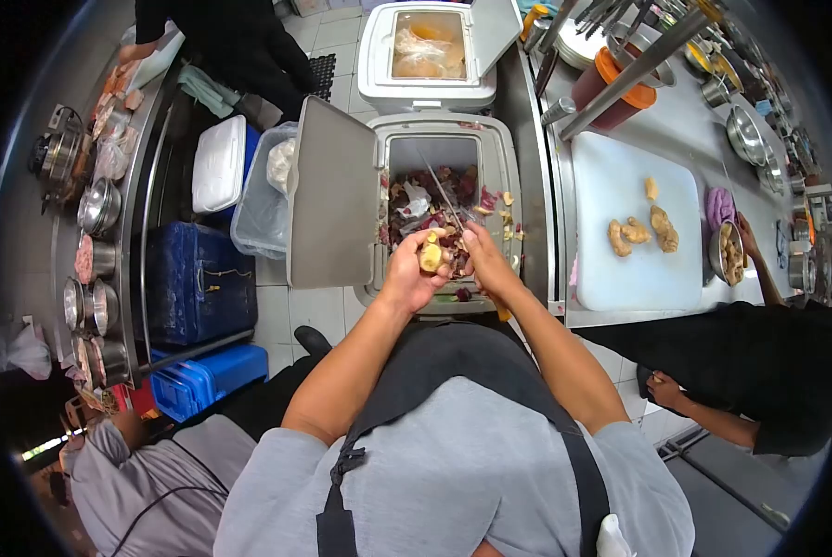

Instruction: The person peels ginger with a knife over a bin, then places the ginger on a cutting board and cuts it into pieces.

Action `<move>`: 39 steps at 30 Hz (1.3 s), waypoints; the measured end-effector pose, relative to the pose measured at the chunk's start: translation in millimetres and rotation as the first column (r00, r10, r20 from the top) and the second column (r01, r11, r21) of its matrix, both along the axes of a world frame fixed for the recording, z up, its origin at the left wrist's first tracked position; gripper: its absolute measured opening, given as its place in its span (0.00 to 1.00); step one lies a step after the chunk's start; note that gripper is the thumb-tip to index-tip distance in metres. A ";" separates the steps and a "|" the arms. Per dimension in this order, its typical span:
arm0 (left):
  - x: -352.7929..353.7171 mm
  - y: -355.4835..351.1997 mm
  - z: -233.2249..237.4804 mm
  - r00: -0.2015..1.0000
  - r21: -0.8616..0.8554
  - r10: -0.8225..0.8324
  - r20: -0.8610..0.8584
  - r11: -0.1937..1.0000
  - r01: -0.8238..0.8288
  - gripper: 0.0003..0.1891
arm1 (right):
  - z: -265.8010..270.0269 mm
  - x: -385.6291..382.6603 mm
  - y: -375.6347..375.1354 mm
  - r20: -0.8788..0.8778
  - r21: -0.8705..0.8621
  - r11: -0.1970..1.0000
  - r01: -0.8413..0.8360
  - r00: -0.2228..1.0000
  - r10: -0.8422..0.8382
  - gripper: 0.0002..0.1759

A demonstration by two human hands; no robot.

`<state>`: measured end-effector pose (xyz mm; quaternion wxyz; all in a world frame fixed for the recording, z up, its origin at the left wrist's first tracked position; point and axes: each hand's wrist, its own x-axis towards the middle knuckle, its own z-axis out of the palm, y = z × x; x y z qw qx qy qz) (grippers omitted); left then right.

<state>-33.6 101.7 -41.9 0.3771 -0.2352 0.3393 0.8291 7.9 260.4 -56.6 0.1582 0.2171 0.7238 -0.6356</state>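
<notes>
My left hand (406, 278) is closed around a partly peeled piece of ginger (431, 255), its pale yellow flesh facing up. Close beside it, my right hand (492, 265) grips a knife (441, 188) whose long thin blade points away from me; a bit of orange handle shows below the wrist. Both hands are above an open grey bin (518, 223), which holds dark red and pale peelings (416, 200) and some plastic. Scraps also lie on the bin's right rim. On the white cutting board (620, 288) to the right are several pieces of ginger (662, 229).
A white bin (374, 70) with bagged contents stands beyond mine. A person in black (731, 371) at the right has a hand at a metal bowl (720, 255). Other people are at the left. The grey lid (332, 204) stands open beside blue containers (198, 278).
</notes>
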 end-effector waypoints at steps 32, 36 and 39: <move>0.7 -22.5 8.8 0.960 -0.065 0.212 -0.185 0.972 -0.227 0.11 | 72.1 48.2 -14.2 -0.115 0.588 0.739 -0.329 0.870 0.479 0.35; 26.9 -8.3 11.4 0.985 -0.197 0.133 -0.113 0.968 -0.154 0.08 | 31.4 19.6 -24.6 -0.195 0.474 0.842 -0.257 0.902 0.385 0.33; 32.8 -11.7 -9.7 0.961 -0.055 -0.186 -0.207 0.982 0.178 0.05 | 35.9 -6.9 -9.7 -0.053 0.072 0.979 -0.191 0.979 0.195 0.33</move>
